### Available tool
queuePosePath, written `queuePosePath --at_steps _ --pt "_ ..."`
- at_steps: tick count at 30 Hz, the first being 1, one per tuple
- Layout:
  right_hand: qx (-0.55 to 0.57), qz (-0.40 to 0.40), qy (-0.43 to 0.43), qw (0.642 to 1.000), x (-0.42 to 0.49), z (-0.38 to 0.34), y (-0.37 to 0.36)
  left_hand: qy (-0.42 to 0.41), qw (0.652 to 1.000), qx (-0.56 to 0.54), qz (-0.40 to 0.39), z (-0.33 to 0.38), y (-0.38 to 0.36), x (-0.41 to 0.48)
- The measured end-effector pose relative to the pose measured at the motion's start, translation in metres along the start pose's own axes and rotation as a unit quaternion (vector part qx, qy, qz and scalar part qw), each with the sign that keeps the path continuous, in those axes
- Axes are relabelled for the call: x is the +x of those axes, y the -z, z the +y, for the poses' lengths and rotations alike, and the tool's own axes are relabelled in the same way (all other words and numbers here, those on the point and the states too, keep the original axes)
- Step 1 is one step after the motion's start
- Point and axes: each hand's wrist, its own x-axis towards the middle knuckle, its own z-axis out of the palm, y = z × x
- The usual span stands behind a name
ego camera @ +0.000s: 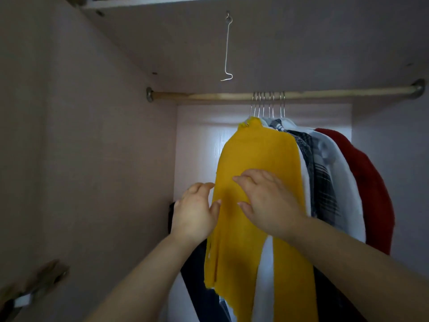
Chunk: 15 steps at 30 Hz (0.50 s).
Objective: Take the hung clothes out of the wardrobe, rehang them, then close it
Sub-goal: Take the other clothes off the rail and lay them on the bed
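A yellow garment (255, 154) on the rail (220, 96) is pressed by the flat, spread right hand (269, 203); its left edge is touched by the relaxed left hand (196, 212).

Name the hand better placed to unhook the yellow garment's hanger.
Probably right: the right hand rests higher on the yellow garment, nearer the hanger hooks; the left hand touches its left edge.

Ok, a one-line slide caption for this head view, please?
Open wardrobe: right hand flat on the yellow garment, left hand at its edge, other clothes hanging beside it on the rail.
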Motion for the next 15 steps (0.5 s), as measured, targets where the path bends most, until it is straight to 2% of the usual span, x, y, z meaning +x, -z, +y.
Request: queuePosePath --at_steps 7,15 --pt "-0.075 0.047 -0.05 0.995 0.084 0.043 -0.022 0.0 0.998 -0.068 0.005 -0.031 -0.027 0.077" --pt "-0.108 0.1 -0.096 0.984 0.114 0.098 -0.026 -0.049 0.996 -0.077 0.002 -0.043 -0.055 0.11"
